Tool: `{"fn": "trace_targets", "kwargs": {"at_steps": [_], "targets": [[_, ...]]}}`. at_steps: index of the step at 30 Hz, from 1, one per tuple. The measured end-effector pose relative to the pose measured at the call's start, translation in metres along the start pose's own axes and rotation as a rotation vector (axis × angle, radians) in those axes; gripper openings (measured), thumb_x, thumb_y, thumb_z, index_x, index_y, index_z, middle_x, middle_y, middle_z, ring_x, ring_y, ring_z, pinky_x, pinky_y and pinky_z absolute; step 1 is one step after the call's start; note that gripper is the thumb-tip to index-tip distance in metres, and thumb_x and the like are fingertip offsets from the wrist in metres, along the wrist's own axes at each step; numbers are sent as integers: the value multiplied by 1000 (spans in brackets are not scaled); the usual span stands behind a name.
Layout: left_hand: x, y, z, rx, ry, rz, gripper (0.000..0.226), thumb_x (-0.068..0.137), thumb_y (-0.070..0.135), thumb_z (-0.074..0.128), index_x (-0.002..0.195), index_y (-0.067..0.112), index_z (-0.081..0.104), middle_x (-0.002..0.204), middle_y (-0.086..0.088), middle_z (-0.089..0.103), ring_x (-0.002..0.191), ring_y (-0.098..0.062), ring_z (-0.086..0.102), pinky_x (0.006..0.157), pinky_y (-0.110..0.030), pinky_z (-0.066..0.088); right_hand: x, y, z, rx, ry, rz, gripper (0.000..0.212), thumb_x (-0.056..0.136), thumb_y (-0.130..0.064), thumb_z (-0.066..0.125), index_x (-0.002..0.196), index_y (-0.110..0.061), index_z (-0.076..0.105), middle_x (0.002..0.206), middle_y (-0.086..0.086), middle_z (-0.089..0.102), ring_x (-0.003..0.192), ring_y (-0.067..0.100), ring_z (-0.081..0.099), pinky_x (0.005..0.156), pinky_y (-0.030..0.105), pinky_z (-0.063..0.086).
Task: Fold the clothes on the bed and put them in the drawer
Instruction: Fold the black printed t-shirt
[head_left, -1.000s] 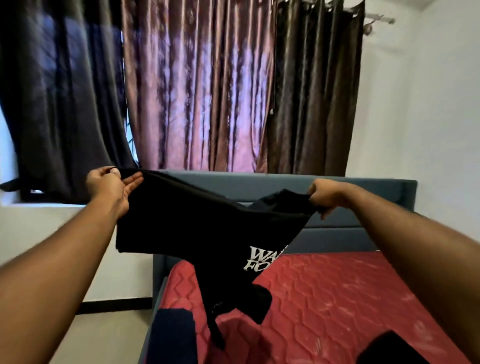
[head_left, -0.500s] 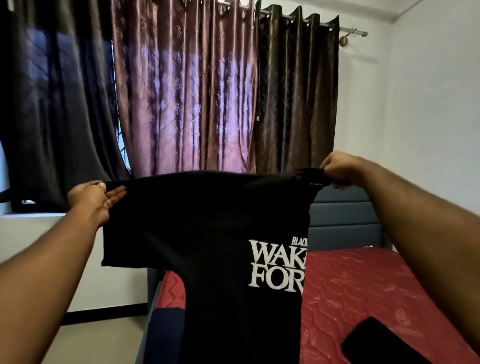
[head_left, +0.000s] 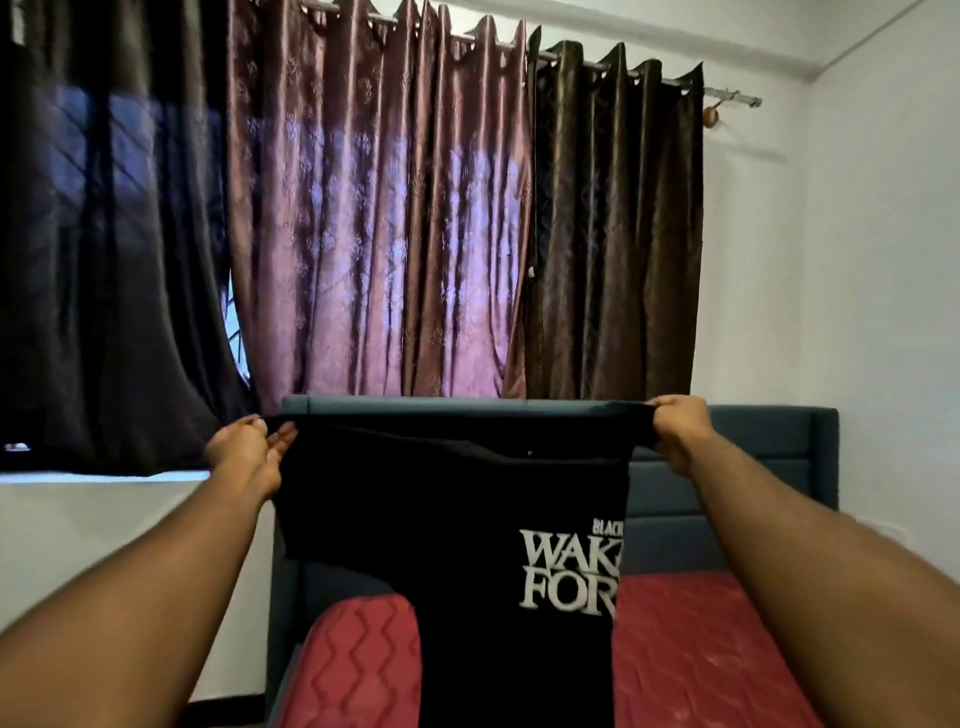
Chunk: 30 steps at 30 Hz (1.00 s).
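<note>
A black T-shirt (head_left: 447, 519) with white lettering hangs in the air in front of me, stretched taut along its top edge. My left hand (head_left: 247, 452) pinches the top left corner. My right hand (head_left: 678, 431) grips the top right corner in a closed fist. One sleeve sticks out to the left, and the shirt's body drops straight down past the frame's bottom edge, over the red quilted mattress (head_left: 691, 649). No drawer is in view.
A blue-grey padded headboard (head_left: 769, 457) stands behind the shirt. Brown, pink and dark curtains (head_left: 384, 218) cover the window behind it. A white wall (head_left: 883, 312) closes the right side. Floor shows left of the bed (head_left: 228, 714).
My hands have pulled the crumpled shirt taut and lifted it so it hangs flat. My view has tilted upward; the dark clothes seen lower on the mattress are out of frame.
</note>
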<state>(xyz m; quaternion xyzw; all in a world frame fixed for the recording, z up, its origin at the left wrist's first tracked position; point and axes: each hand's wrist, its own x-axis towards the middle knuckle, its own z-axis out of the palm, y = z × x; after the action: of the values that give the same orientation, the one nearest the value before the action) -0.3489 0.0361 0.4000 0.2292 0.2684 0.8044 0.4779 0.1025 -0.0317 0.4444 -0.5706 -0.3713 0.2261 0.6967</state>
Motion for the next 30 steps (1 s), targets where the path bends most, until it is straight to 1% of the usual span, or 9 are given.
{"fn": "trace_targets", "kwargs": {"at_steps": [4,6,8,10,16,19,22,26,30], "targets": [[30,16,41,-171,-26,31,29,97,1,32,80,19,47,93,-10,52,77,-24,59,88,-40,51,24,-27,7,221,140,-131,42,82,14,39,70,-16,66,86,14,66,71,28,63,60,32,56],[21,7,37,-188,-14,-20,18,92,9,42,78,18,49,96,-10,54,75,-22,60,75,-32,54,21,-19,0,253,220,-155,41,82,13,43,77,-20,67,94,12,68,80,28,66,71,35,59],[-1,-17,17,-153,3,-47,18,90,17,54,73,18,51,79,-3,59,64,-16,60,59,-25,51,5,14,-14,222,244,-150,39,82,13,50,88,-22,66,94,10,67,76,24,65,69,34,58],[-32,-51,-23,29,63,-23,22,88,7,62,74,20,51,59,3,61,50,-9,58,51,-20,47,-29,64,-34,129,192,-162,39,81,17,48,93,-16,65,84,8,64,68,19,60,63,30,54],[-133,-172,-230,662,180,-262,38,77,-20,52,91,15,57,69,-10,50,48,-17,46,34,-13,35,-154,312,-126,-315,2,94,49,64,26,32,65,-8,67,50,-14,63,54,-3,59,62,18,51],[-176,-210,-308,818,253,-373,51,74,-22,50,109,14,52,71,-15,50,38,-19,45,29,-12,32,-215,412,-171,-608,-170,274,56,67,25,38,58,-20,70,65,7,71,57,14,66,60,26,56],[-212,-227,-342,862,331,-375,52,74,-25,50,107,16,48,71,-10,49,45,-20,49,32,-17,38,-263,457,-196,-759,-311,362,45,72,24,38,75,-3,75,85,24,71,47,-1,60,46,9,46],[-232,-231,-365,848,456,-336,53,74,-24,51,107,18,51,74,-7,51,55,-23,48,54,-34,45,-288,482,-212,-929,-462,246,39,67,17,46,81,-2,77,101,16,64,94,23,59,78,14,37],[-261,-228,-401,784,577,-349,47,72,-19,52,101,18,56,76,-7,56,51,-22,49,48,-28,45,-295,476,-229,-1040,-553,240,46,65,26,45,85,0,77,102,4,56,97,18,53,80,16,35]]}}
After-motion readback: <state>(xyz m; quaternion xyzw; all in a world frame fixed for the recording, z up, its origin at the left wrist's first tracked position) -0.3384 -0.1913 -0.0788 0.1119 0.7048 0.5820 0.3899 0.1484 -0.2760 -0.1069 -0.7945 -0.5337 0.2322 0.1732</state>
